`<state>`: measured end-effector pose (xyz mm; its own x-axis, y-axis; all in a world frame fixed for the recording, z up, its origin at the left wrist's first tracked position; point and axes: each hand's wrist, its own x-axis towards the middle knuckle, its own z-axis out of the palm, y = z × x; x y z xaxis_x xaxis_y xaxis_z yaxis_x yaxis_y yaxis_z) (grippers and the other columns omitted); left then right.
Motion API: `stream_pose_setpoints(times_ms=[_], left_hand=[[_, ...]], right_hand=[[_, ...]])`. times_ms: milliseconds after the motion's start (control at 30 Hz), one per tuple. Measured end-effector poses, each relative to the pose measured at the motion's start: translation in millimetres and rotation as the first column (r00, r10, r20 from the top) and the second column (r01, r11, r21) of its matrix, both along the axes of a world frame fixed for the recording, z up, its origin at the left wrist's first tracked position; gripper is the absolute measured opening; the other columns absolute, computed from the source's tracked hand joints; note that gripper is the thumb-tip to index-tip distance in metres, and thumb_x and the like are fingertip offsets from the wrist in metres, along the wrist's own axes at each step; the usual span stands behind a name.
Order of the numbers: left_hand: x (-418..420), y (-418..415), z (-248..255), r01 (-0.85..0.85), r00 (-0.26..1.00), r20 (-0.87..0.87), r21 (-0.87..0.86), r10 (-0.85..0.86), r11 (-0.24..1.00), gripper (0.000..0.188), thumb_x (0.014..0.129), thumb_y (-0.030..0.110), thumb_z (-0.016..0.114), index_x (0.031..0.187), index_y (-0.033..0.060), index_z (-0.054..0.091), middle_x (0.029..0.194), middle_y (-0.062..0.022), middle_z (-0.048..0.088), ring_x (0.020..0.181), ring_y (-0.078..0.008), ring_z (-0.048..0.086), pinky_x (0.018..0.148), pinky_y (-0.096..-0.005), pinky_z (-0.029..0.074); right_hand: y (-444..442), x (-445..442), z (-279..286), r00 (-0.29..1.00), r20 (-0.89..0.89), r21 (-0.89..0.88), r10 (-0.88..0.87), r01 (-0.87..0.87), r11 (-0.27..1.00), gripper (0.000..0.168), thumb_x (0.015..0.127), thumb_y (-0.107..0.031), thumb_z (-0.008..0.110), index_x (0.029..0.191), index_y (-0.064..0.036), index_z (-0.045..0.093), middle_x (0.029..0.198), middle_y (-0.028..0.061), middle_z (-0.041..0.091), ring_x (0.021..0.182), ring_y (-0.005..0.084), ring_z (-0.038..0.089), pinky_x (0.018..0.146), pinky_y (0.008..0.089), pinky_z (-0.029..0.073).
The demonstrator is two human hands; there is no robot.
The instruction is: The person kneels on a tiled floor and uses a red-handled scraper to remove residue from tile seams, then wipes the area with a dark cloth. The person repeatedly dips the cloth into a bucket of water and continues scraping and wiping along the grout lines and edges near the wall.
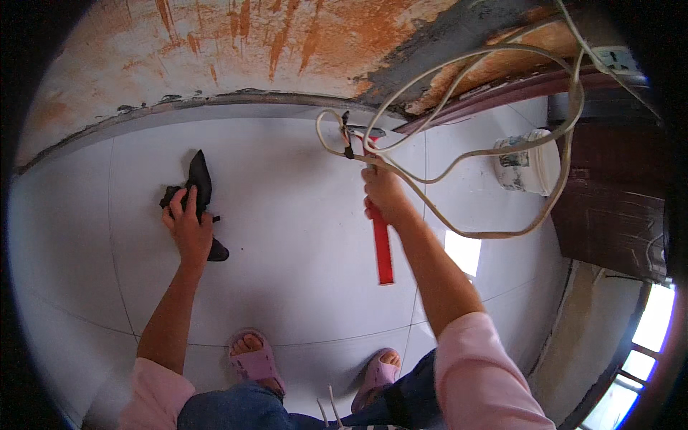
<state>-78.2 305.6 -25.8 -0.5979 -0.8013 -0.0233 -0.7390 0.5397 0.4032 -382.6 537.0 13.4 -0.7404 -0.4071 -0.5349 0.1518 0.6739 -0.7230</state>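
My left hand (188, 223) grips a black item (200, 174), perhaps a bunched cloth, over the pale tiled floor (290, 236). Its pointed end sticks out above my fingers and a rounded end shows below. My right hand (384, 191) is closed around a red-handled scraper (382, 252). The scraper's wide flat blade (371, 130) points toward the foot of the wall (242, 48), though contact with it is unclear. Loops of pale cable (473, 234) hang in front of the scraper and partly cover its head.
Orange stains and grey patches mark the peeling wall. A smeared white bucket (529, 161) is at the right, beside a dark brown wooden panel (607, 199). Upper right is a wall socket (618, 59). My feet wear pink slippers (258, 360).
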Motion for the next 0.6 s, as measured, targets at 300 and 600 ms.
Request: stream_pose_setpoints(times_ms=[300,600], left_hand=[[13.5,-8.4,-3.6,-0.021,0.999,0.036,-0.03,0.022,0.999,0.061,0.078,0.004,0.066,0.136,0.0131,0.05,0.14,-0.0071,0.037,0.129,-0.0357,0.029,0.109,-0.0489,0.028],[21.3,-11.0,3.6,0.006,1.0,0.014,-0.066,-0.005,0.998,0.059,0.078,0.007,0.065,0.135,0.0132,0.051,0.14,-0.0036,0.038,0.127,-0.0376,0.028,0.106,-0.0472,0.032]], right_hand=[[-15.0,19.6,17.8,0.978,0.192,-0.07,-0.087,0.102,0.992,0.011,0.093,-0.018,0.051,0.1,-0.012,0.045,0.067,0.0017,0.043,0.045,0.0129,0.044,0.035,0.0308,0.041],[-9.2,20.6,45.6,0.956,0.272,-0.036,-0.114,0.128,0.991,0.013,0.094,-0.018,0.05,0.103,-0.012,0.044,0.066,0.0018,0.044,0.043,0.0122,0.044,0.033,0.0295,0.04]])
